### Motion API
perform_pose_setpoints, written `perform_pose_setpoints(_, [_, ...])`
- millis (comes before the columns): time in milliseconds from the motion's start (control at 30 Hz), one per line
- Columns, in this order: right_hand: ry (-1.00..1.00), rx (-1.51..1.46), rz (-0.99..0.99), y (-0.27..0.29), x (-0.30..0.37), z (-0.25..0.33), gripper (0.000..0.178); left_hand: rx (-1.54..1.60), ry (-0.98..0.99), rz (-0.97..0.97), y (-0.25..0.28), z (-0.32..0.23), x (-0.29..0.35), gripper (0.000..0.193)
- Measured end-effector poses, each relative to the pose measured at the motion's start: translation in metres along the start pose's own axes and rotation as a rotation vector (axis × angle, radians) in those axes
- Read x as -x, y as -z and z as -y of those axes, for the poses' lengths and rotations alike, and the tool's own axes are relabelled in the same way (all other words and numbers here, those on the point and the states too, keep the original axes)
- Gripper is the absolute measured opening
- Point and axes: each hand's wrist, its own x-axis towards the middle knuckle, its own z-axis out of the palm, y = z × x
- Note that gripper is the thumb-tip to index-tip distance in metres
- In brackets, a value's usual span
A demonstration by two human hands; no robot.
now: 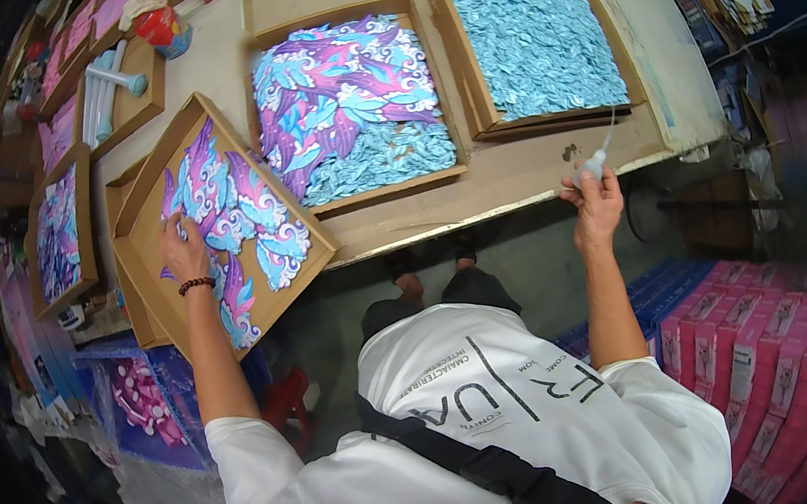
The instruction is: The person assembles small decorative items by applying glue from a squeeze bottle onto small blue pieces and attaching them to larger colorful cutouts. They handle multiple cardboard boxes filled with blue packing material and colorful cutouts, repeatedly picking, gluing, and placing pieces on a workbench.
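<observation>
Left hand (183,247): fingers on purple-and-blue printed pieces (234,204) in a slanted tray (139,249), which overhangs the near edge of the tabletop (530,174) at the left; whether a piece is gripped cannot be told. Right hand (598,213): holds a white squeeze bottle (594,165), thin nozzle upward, at the near edge toward the right corner, beside dark spots (570,152). Middle tray (391,190): printed pieces partly covering light blue pieces (539,39). Right tray (462,53), near the right edge: filled with light blue pieces.
</observation>
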Motion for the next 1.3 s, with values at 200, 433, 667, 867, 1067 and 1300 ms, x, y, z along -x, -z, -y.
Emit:
perform_pose_setpoints(200, [-0.015,-0.021,0.038,0.009,-0.007,-0.006,0.036,0.444,-0.475,0.055,-0.003,-0.143,0.018,0.018])
perform_pose_setpoints(433, [-0.072,-0.031,0.106,0.022,-0.027,-0.009,0.036,0.466,-0.67,0.503,-0.045,-0.266,0.067,0.019])
perform_pose_setpoints(667, [-0.112,-0.048,0.229,0.044,-0.037,-0.016,0.036,0.112,-0.95,0.838,-0.108,-0.336,0.076,0.05])
perform_pose_setpoints(867, [-0.213,0.016,0.221,0.067,-0.05,-0.025,0.035,0.04,-0.872,0.902,-0.115,-0.346,0.076,0.036])
perform_pose_setpoints(1067, [-0.245,0.025,0.215,0.07,-0.055,-0.026,0.035,0.152,-0.783,0.708,-0.113,-0.335,0.086,0.019])
perform_pose_setpoints(1300, [-0.214,0.054,0.292,0.068,-0.054,-0.035,0.034,0.331,-0.617,0.584,-0.123,-0.327,0.094,0.024])
